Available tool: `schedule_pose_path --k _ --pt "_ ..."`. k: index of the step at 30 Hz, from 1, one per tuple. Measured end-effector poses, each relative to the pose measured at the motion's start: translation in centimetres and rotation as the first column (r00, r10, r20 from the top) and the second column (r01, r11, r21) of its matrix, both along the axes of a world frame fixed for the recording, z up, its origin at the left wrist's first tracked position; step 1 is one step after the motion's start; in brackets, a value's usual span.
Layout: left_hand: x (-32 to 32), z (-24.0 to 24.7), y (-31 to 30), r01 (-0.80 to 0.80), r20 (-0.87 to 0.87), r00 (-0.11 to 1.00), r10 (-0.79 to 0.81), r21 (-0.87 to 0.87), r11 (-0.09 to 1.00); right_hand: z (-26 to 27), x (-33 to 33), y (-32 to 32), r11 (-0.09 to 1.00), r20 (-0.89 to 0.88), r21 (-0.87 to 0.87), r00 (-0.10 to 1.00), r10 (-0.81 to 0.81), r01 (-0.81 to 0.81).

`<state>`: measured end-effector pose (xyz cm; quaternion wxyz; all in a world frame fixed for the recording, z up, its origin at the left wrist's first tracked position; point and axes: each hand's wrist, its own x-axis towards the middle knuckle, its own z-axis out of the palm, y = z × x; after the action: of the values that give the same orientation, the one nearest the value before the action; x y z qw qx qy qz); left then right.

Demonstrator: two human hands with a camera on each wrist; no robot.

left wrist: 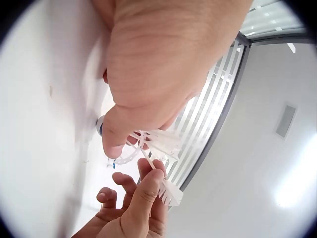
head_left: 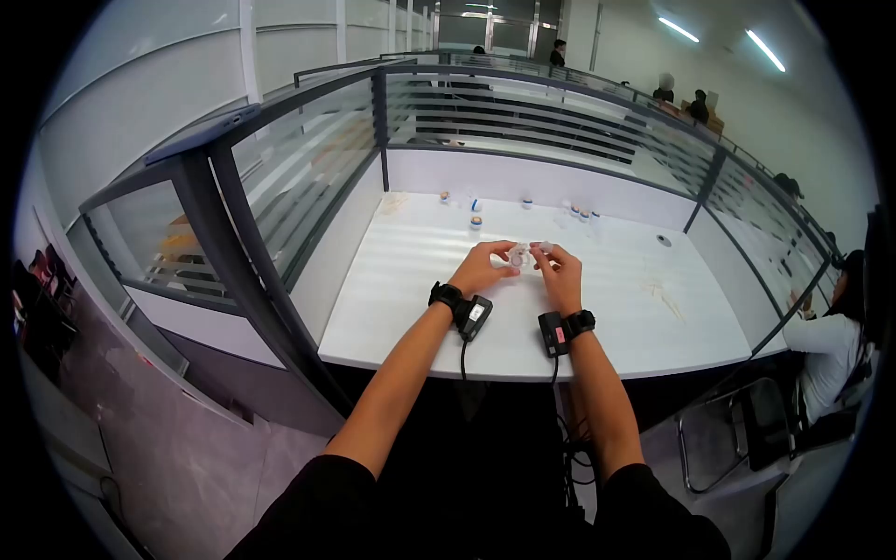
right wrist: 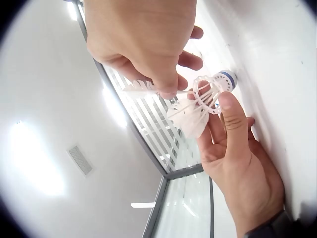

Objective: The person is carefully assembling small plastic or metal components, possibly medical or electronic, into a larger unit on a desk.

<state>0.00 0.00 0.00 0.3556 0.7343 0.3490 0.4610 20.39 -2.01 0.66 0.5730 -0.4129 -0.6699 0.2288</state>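
My left hand holds a partly feathered shuttlecock above the white table, the thumb against its pierced white ring and the other fingers behind. Its base, with a blue band, points toward the table in the right wrist view. Several white feathers still fan out from the ring. Between thumb and fingertips, my right hand pinches a single white feather by its shaft. That shaft runs to the shuttlecock's ring, and the feather's vane sticks out past the right fingers.
On the white table, several small blue-banded pieces stand toward the back, one of them nearest my left hand. Thin pale strips lie at the right, others at the back left. A partition borders the table; a person sits at the right.
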Motion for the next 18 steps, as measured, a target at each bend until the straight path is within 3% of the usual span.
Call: schedule_pose_path --k 6,18 --pt "0.0 1.2 -1.3 -0.024 -0.041 0.999 0.021 -0.061 0.998 -0.1 -0.3 0.0 0.995 0.015 0.089 0.999 -0.038 0.036" --pt "0.0 1.1 -1.0 0.003 -0.061 0.998 -0.003 0.001 1.0 0.3 -0.5 -0.4 0.983 0.092 0.17 0.992 -0.081 0.064"
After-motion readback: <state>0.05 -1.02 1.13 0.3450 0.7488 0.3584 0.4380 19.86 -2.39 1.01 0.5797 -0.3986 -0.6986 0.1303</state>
